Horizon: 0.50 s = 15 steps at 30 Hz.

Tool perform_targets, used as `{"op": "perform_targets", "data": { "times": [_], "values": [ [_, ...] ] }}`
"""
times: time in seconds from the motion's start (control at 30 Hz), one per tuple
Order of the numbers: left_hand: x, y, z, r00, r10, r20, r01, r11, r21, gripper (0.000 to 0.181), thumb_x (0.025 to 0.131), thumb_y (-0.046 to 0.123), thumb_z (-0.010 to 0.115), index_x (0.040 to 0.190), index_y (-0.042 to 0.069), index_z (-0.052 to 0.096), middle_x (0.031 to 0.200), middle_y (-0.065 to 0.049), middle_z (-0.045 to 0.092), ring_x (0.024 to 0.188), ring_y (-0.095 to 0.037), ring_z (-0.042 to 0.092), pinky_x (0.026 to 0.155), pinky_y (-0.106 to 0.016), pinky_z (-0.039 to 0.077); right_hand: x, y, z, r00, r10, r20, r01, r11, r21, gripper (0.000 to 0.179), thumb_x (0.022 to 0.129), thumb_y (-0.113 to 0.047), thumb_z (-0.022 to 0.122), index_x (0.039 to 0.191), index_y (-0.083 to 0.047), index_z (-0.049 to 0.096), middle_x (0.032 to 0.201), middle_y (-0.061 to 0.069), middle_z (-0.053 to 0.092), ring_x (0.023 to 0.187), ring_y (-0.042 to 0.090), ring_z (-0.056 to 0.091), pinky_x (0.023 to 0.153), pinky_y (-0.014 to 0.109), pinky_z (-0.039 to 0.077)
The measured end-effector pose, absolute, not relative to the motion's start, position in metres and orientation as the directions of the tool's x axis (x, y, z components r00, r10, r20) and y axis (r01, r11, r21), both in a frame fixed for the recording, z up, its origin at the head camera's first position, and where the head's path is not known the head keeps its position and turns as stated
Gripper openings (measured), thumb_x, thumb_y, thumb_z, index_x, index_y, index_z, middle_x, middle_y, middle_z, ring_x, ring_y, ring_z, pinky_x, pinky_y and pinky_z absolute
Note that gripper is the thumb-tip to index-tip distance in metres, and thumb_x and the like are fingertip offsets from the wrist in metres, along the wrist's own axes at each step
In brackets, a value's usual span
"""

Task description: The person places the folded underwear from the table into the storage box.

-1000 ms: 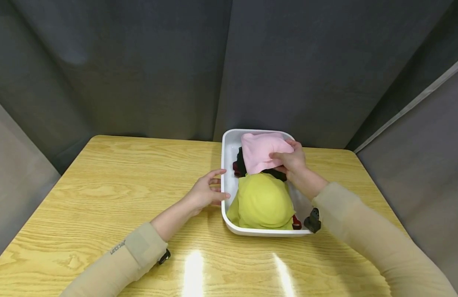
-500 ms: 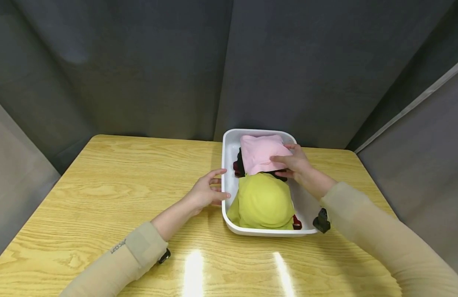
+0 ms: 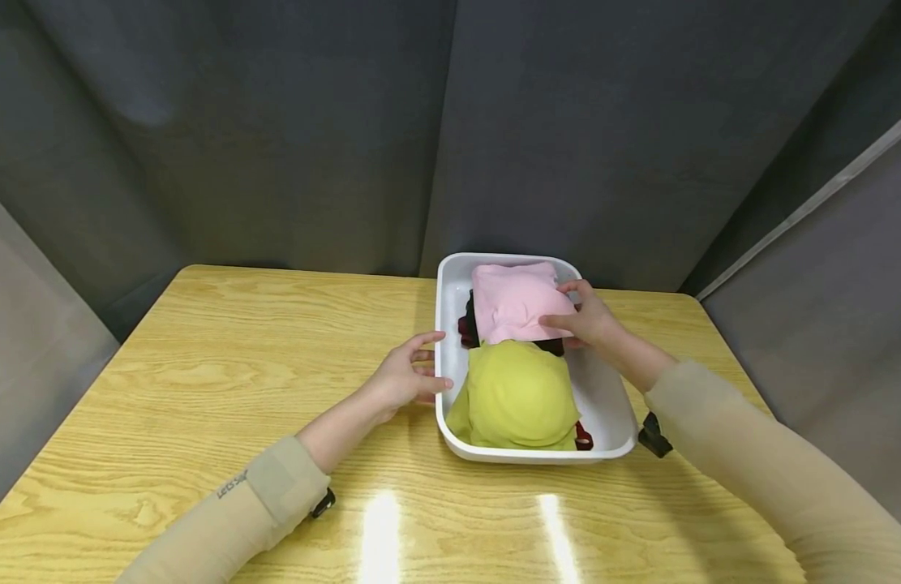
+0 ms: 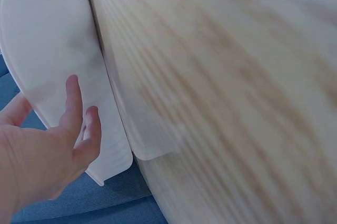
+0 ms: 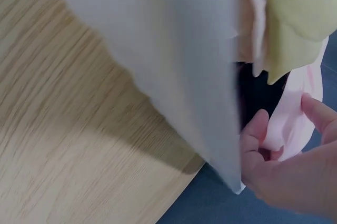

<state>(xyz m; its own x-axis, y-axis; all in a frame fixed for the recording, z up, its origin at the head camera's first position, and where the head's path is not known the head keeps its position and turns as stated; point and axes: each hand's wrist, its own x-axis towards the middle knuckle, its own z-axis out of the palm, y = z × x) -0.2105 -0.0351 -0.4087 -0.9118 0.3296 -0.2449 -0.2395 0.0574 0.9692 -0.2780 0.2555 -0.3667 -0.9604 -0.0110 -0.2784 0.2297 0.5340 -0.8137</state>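
A white plastic tub (image 3: 611,397) stands on the table's right half, holding several cloth pieces. Folded pink cloth (image 3: 519,300) lies at its far end over dark cloth (image 3: 551,346). Bunched up in the near end is yellow cloth (image 3: 521,397). My right hand (image 3: 599,323) pinches the pink cloth's right edge, thumb on top; in the right wrist view its fingers (image 5: 257,129) tuck beneath that edge. At the tub's left wall is my left hand (image 3: 399,379), its thumb and index fingertip over the rim. The left wrist view has its other fingers loosely spread along the outer wall.
Red fabric (image 3: 584,438) peeks out beside the yellow cloth, and dark red fabric (image 3: 465,331) shows at the tub's left. Grey curtains (image 3: 304,146) hang behind and beside the wooden table (image 3: 224,365). The tub sits near the table's far edge.
My right hand has shifted right along the pink cloth, loosening its fingers and then pinching the right edge. The pink cloth lies a little flatter. My left hand has not moved.
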Motion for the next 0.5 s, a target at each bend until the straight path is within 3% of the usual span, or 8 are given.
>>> {"op": "perform_targets", "data": {
  "times": [0.2, 0.37, 0.5],
  "values": [
    [-0.21, -0.036, -0.409, -0.914, 0.322, -0.248, -0.245, 0.051, 0.968, 0.079, 0.077, -0.01, 0.069, 0.144, 0.016, 0.037, 0.135, -0.021, 0.045, 0.102, -0.028, 0.059, 0.075, -0.042, 0.057, -0.278, 0.264, -0.375, -0.982, -0.083, -0.17, 0.082, 0.626, -0.775, 0.069, 0.087, -0.017, 0.069, 0.139, -0.012, 0.025, 0.126, 0.028, 0.042, 0.094, 0.032, 0.053, 0.076, 0.043, 0.055],
    [-0.21, -0.037, -0.41, -0.916, 0.319, -0.244, -0.241, 0.049, 0.969, 0.079, 0.077, -0.01, 0.069, 0.144, 0.017, 0.037, 0.135, -0.022, 0.044, 0.102, -0.029, 0.06, 0.075, -0.042, 0.057, -0.277, 0.267, -0.38, -0.989, -0.104, -0.101, 0.002, 0.685, -0.728, 0.066, 0.085, -0.016, 0.07, 0.136, -0.011, 0.028, 0.114, 0.027, 0.048, 0.078, 0.032, 0.058, 0.066, 0.041, 0.056],
    [-0.21, -0.037, -0.41, -0.917, 0.317, -0.244, -0.24, 0.051, 0.969, 0.078, 0.077, -0.01, 0.07, 0.144, 0.017, 0.038, 0.134, -0.022, 0.045, 0.103, -0.029, 0.059, 0.075, -0.041, 0.057, -0.277, 0.266, -0.382, -0.992, -0.097, -0.08, -0.014, 0.719, -0.695, 0.065, 0.086, -0.017, 0.071, 0.136, -0.01, 0.029, 0.108, 0.025, 0.049, 0.063, 0.024, 0.057, 0.06, 0.033, 0.053]
  ]
}}
